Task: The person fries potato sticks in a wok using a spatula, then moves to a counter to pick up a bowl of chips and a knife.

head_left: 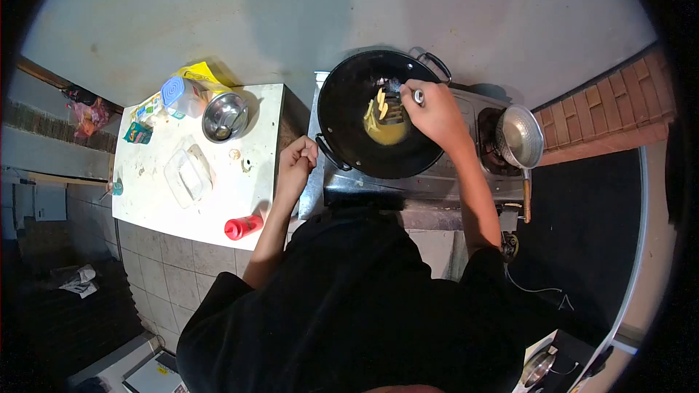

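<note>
A black wok (349,94) sits on the stove, with yellowish liquid (386,133) and pale yellow strips of food (381,103) in its bottom. Over the wok, my right hand (440,118) is closed around the handle of a slotted spatula (394,113). The spatula's head is down among the strips and the liquid. My left hand (297,164) is curled into a loose fist just left of the wok's near-left handle (333,153); nothing shows in it, and it looks apart from that handle.
Right of the wok, a silver saucepan (520,137) with a wooden handle stands on the other burner. The white table (153,207) at left bears a steel bowl (225,117), a clear plastic container (188,178), a blue-lidded tub (182,97) and a red-lidded container (243,227).
</note>
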The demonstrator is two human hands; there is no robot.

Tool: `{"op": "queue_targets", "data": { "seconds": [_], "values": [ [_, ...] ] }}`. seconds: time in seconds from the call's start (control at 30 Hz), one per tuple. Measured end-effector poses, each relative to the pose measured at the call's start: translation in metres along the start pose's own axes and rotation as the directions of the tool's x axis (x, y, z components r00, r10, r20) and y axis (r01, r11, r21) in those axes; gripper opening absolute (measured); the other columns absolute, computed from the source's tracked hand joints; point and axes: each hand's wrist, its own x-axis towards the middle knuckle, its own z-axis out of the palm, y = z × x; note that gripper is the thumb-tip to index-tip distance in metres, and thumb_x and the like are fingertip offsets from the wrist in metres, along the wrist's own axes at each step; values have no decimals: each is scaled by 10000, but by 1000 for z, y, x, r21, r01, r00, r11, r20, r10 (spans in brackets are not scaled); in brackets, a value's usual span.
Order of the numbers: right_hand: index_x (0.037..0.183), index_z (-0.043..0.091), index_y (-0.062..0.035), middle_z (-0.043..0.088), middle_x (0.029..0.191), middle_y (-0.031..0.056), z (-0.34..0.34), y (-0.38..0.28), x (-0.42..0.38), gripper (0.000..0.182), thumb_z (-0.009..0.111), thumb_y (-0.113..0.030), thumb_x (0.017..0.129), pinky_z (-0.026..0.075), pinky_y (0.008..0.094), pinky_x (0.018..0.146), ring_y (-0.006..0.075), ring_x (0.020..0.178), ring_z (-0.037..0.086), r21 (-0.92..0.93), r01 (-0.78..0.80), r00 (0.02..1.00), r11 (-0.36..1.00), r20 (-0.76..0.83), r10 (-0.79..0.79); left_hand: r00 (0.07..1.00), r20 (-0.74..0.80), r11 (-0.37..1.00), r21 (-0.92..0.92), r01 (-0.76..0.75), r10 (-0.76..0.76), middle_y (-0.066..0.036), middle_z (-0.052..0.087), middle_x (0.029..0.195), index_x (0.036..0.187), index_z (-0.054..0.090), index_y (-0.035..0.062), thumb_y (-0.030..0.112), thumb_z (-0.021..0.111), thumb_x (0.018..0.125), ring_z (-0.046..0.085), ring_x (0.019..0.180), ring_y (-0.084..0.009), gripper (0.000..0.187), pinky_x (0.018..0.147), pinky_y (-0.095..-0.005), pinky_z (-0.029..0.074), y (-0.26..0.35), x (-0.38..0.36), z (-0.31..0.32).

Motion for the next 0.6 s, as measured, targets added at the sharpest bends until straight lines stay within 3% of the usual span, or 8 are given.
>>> {"op": "queue_targets", "data": {
  "seconds": [0.3, 0.4, 0.6],
  "values": [
    [862, 691, -22, 626, 711, 231, -6, -20, -6, 248, 566, -234, 891, 503, 479, 678, 428, 725, 624, -86, 31, 995, 996, 93, -23, 1000, -2, 1000, 7, -1, 1, 37, 385, 587, 770, 505, 51, -108, 317, 718, 320, 536, -43, 252, 493, -233, 211, 2, 0, 0],
    [827, 672, -10, 612, 691, 230, -7, -18, -7, 257, 564, -234, 889, 486, 485, 661, 433, 708, 608, 12, 40, 999, 999, -11, -40, 1000, -7, 1000, -19, 7, -7, 35, 390, 590, 771, 507, 52, -109, 315, 717, 327, 539, -44, 256, 495, -233, 215, 0, 0, 0],
    [702, 617, 27, 578, 669, 241, -16, 14, -6, 316, 557, -232, 874, 443, 466, 622, 450, 684, 576, -3, -139, 989, 990, -48, 138, 1000, -15, 1000, 2, 27, -27, 32, 398, 601, 769, 507, 51, -111, 311, 718, 337, 545, -46, 259, 499, -230, 225, -1, -2, -3]
  ]
}}
